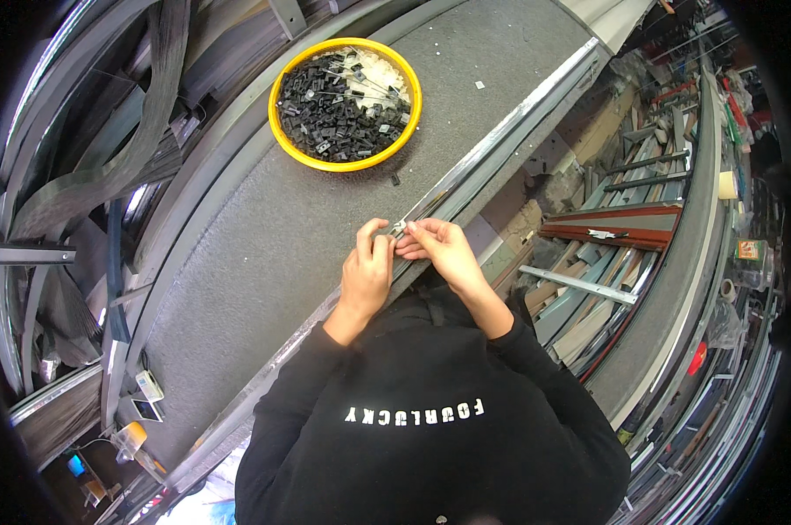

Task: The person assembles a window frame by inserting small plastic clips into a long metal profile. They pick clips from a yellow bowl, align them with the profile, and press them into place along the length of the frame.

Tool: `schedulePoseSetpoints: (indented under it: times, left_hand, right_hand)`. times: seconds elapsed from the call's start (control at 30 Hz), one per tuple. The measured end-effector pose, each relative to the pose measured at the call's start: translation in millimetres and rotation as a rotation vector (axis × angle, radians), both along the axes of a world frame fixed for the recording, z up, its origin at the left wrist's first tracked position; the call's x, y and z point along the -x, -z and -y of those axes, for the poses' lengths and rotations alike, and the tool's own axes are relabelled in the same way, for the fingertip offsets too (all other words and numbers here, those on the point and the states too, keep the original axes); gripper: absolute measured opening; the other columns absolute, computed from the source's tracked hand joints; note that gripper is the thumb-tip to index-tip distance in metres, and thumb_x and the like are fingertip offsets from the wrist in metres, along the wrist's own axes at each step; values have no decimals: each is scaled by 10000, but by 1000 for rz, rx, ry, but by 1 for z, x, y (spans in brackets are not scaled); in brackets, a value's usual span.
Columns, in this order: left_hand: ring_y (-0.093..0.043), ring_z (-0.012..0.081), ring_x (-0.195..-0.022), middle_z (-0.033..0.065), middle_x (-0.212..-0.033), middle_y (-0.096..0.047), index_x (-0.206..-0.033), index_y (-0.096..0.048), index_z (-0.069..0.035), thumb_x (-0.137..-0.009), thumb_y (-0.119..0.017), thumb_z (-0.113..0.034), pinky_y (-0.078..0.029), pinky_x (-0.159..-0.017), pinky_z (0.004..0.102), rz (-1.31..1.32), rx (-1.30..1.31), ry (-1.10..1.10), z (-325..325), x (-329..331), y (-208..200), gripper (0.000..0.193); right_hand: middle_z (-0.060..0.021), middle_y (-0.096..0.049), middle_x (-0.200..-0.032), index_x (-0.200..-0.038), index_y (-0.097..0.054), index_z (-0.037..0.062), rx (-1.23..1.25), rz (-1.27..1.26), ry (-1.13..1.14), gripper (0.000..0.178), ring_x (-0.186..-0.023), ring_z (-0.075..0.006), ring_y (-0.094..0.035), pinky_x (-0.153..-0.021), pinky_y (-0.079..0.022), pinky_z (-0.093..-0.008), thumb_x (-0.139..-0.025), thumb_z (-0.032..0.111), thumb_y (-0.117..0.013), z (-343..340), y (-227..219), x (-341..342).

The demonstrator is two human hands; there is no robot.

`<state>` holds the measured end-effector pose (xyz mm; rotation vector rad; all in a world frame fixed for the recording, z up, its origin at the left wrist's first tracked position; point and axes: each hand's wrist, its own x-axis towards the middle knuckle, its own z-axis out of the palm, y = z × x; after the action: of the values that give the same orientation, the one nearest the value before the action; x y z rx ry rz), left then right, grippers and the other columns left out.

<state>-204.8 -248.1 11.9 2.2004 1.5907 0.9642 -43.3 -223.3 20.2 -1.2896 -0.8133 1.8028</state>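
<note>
Above the metal-edged front of the grey bench [264, 236], my two hands meet around a small whitish piece [400, 228], too small to name. My right hand [442, 251] pinches it between thumb and fingers. Fingers curled, my left hand [369, 271] touches the same spot from the other side; what its fingertips grip is partly hidden. Farther off stands a round yellow-rimmed basin [413, 131] filled with small black plastic parts [330, 114] and a patch of white parts [374, 74]. Several thin metal rods lie across them.
A loose black part [395, 178] and small white bits [479, 85] lie on the bench. Long strips and profiles [133, 157] crowd the left side. To the right, a rack [614, 227] holds many profile lengths. Small devices [148, 386] sit at the lower left.
</note>
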Motion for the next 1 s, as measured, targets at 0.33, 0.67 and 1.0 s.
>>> schedulePoseSetpoints:
  times: [0.33,0.67,1.0]
  left_hand:
    - [-650,277,-854,100,-1140,-561,-956,-603,-10,-866,-671,-46,-538,-734,389,-37,-73,-7,9,-8,-3,119]
    - [-602,252,-753,152,-1017,-542,-975,-599,14,-884,-705,-101,-504,-706,355,427,427,-55,-13,-2,-35,180]
    - [-606,368,-655,207,-729,-627,-886,-637,9,-940,-643,-291,-471,-622,415,111,726,493,-71,25,-45,305]
  right_hand:
    - [-133,-712,-789,-897,-694,-55,83,124,100,287,-700,-184,-714,-630,-595,-263,-946,228,-690,3,-10,-7]
    - [-106,-716,-885,-987,-659,-21,70,-187,110,157,-782,-151,-693,-750,-562,-261,-938,125,-689,7,25,-13]
    - [-104,-716,-901,-981,-654,-13,60,-199,112,177,-794,-157,-700,-738,-566,-261,-939,153,-697,11,24,-15]
